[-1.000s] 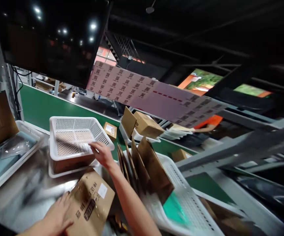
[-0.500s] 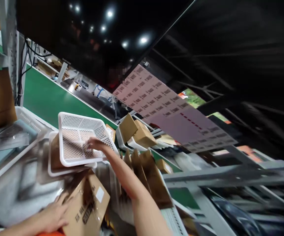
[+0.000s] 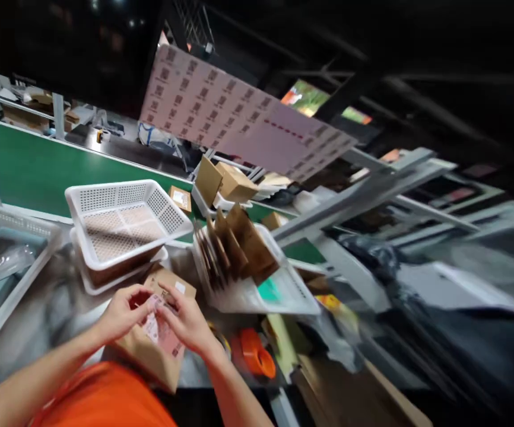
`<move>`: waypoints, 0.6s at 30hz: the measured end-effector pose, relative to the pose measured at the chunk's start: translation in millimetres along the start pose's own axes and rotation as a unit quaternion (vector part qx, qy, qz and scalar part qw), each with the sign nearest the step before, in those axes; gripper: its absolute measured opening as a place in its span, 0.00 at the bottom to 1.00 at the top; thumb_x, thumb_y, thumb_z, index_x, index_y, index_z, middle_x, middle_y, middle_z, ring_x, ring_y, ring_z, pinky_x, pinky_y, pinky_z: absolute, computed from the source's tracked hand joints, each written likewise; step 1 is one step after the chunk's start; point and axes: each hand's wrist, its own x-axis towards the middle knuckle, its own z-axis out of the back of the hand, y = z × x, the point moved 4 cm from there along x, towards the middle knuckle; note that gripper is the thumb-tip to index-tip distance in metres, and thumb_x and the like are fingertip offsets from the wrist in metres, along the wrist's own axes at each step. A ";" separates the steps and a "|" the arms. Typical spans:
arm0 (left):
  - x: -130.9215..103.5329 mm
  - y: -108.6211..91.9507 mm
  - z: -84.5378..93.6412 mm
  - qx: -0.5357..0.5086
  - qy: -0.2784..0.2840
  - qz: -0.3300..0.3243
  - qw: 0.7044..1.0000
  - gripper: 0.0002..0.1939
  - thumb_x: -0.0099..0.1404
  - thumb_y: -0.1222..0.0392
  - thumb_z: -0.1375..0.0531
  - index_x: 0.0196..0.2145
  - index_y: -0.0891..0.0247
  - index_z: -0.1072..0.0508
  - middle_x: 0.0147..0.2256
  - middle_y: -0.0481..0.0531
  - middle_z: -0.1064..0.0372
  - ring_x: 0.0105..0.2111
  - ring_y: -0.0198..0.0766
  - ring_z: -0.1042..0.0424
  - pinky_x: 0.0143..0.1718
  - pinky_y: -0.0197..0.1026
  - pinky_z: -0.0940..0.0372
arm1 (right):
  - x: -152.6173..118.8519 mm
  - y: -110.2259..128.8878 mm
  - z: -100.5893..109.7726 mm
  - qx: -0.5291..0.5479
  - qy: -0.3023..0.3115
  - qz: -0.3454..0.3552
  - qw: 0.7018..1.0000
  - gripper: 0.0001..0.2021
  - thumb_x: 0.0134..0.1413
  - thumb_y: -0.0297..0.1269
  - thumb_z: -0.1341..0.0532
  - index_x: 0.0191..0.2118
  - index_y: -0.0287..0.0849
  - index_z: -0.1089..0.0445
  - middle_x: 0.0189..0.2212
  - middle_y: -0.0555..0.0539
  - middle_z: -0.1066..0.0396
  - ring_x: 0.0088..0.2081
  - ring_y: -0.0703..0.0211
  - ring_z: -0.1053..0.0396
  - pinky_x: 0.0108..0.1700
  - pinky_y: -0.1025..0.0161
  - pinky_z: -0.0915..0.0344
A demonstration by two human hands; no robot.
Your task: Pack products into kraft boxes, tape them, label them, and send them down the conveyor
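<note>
— Pink printed slip [image 3: 167, 333]: holding and position?
— Left hand [image 3: 126, 309] and right hand [image 3: 186, 317] each pinch its upper end, above the cardboard box [image 3: 156, 359].
— White basket [image 3: 126, 222]?
— Upright, beyond the hands.

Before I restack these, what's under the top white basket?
A brown box in a lower basket. The top basket hides most of its top, though brown shows through the mesh; the box's contents can't be seen.
</note>
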 end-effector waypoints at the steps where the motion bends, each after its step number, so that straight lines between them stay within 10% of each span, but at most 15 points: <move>1: -2.3 2.6 -3.9 0.004 -0.011 0.017 1.000 0.24 0.60 0.41 0.28 0.43 0.65 0.15 0.35 0.59 0.17 0.32 0.44 0.22 0.35 0.43 0.27 | -9.6 -2.0 -11.3 0.026 -0.012 -0.010 1.000 0.22 0.64 0.39 0.36 0.62 0.44 0.26 0.27 0.51 0.23 0.28 0.55 0.24 0.31 0.60 0.26; 8: -30.4 13.2 -15.4 0.089 -0.055 0.034 0.994 0.18 0.58 0.44 0.27 0.34 0.63 0.13 0.33 0.57 0.16 0.33 0.46 0.20 0.40 0.45 0.24 | -46.1 9.4 -26.3 -0.012 -0.138 0.055 0.989 0.06 0.69 0.37 0.38 0.43 0.48 0.22 0.37 0.44 0.18 0.37 0.51 0.20 0.43 0.54 0.21; 18: -44.6 25.2 -25.5 0.253 -0.003 0.021 0.967 0.24 0.61 0.36 0.31 0.32 0.62 0.13 0.36 0.61 0.15 0.38 0.52 0.17 0.44 0.49 0.21 | -79.6 -14.1 -36.7 -0.135 -0.101 0.196 0.966 0.09 0.71 0.32 0.40 0.45 0.43 0.21 0.37 0.44 0.16 0.37 0.55 0.19 0.40 0.62 0.24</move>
